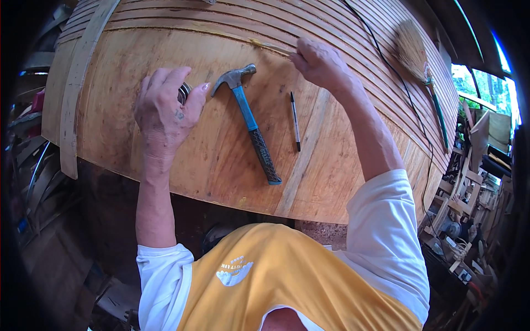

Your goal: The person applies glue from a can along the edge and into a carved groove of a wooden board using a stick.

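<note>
My left hand (165,105) is curled over a small round dark object (184,93), perhaps a tin or jar, mostly hidden by the fingers, above the wooden panel (186,136). My right hand (316,60) grips the end of a slim stick-like tool (275,48), whose yellowish tip touches the wood near the first groove. Between the hands lies a claw hammer (248,118) with a blue and black handle, its head towards the far side. To its right is a ballpoint pen (295,122) with dark ends.
Parallel grooves run across the panel's far part. A straw hand broom (412,51) with a green handle and a black cable (399,74) lie over them at right. A wooden strip (78,95) crosses the left end. Wood pieces (468,186) are piled beyond the right edge.
</note>
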`<action>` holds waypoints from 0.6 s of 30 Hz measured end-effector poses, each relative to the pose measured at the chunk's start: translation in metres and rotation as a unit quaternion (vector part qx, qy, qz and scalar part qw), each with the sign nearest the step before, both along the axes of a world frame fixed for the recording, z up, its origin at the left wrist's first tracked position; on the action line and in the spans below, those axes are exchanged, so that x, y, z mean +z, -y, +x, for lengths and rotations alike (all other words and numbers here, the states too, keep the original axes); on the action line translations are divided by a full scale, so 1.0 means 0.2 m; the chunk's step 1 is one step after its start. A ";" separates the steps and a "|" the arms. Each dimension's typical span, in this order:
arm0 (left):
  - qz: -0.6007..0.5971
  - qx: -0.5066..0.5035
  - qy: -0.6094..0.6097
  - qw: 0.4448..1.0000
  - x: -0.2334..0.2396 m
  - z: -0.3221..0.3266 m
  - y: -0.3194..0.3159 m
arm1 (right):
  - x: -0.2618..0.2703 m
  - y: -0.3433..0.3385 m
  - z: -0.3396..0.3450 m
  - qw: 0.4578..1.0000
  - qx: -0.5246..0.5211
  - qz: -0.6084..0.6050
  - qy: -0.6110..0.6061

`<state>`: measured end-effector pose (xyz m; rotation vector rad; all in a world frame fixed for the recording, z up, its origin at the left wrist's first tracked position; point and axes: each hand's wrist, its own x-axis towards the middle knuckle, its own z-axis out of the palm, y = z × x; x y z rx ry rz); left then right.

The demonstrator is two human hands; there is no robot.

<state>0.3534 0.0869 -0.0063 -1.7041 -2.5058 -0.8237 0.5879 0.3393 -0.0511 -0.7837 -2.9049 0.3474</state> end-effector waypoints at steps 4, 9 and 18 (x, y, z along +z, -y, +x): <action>0.007 -0.004 0.014 1.000 0.01 0.00 0.00 | 0.07 -0.02 0.29 1.000 -0.022 0.001 0.018; 0.009 -0.008 -0.010 1.000 -0.01 -0.01 0.00 | 0.12 0.01 0.70 0.991 -0.120 -0.056 0.015; -0.019 0.000 -0.018 1.000 -0.01 0.01 0.00 | 0.03 0.00 0.54 0.997 -0.065 -0.032 0.018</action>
